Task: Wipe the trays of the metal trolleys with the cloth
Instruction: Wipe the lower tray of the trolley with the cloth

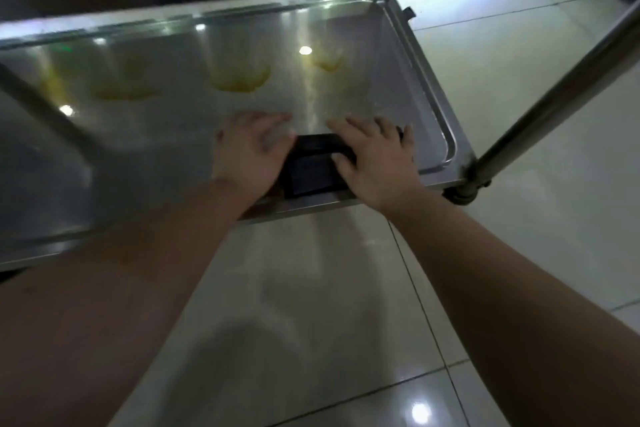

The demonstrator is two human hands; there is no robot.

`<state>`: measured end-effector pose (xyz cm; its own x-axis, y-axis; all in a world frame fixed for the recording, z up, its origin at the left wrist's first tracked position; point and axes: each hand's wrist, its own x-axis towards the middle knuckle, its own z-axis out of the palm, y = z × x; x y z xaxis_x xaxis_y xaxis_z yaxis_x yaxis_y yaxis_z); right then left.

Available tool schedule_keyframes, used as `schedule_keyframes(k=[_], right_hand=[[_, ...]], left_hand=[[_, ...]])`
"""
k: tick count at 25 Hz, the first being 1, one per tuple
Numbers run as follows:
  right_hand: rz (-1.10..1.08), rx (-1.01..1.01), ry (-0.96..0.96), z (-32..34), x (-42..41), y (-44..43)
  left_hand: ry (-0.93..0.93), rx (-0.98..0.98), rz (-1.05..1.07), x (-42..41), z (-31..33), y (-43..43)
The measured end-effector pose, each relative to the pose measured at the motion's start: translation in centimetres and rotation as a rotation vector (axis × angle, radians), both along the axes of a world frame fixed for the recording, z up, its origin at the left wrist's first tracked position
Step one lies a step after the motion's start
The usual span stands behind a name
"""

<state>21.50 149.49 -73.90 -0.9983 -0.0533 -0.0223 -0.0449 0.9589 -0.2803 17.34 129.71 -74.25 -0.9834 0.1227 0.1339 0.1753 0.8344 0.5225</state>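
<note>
Head view: folded dark cloth (311,166), judged soft and light, lies at tray (166,142) near edge by right corner; left hand (249,152) and right hand (375,158) press it flat-fingered, best driven by palm pressure.

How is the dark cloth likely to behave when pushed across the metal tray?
Probably soft and floppy: the dark cloth lies flat in folds beneath the right hand, touching the left hand, so it may bunch. It likely slides easily on the smooth, shiny tray, perhaps dragging at the yellow stains.
</note>
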Motion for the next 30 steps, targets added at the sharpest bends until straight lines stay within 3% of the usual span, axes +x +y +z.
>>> schedule_keyframes(k=[5,10,15,18,20,23,26,30], right_hand=[[0.109,0.230,-0.036,-3.3,1.5,-1.3],[0.137,0.287,0.040,-3.5,0.0,-0.4],[0.012,0.264,-0.077,-2.6,-17.1,-2.2],[-0.021,0.224,-0.157,-1.8,-22.0,-3.5],[-0.005,0.202,-0.112,-2.0,-19.2,-3.4],[0.072,0.222,0.061,-3.2,-7.4,-2.7],[0.152,0.203,0.004,-3.0,1.9,-2.4],[0.153,0.271,-0.018,-2.4,-5.2,-3.5]], left_hand=[[-0.148,-0.488,0.075,-3.4,-3.6,-5.9],[-0.112,-0.496,0.072,-3.4,-4.5,-6.0],[-0.086,-0.506,0.089,-3.4,-4.7,-5.8],[-0.080,-0.491,0.100,-3.4,-4.6,-5.9],[-0.082,-0.497,0.109,-3.5,-4.8,-5.9],[-0.089,-0.501,0.114,-3.9,-5.1,-5.9],[-0.093,-0.488,0.109,-3.6,-5.0,-5.8],[-0.100,-0.498,0.109,-3.3,-4.6,-5.7]])
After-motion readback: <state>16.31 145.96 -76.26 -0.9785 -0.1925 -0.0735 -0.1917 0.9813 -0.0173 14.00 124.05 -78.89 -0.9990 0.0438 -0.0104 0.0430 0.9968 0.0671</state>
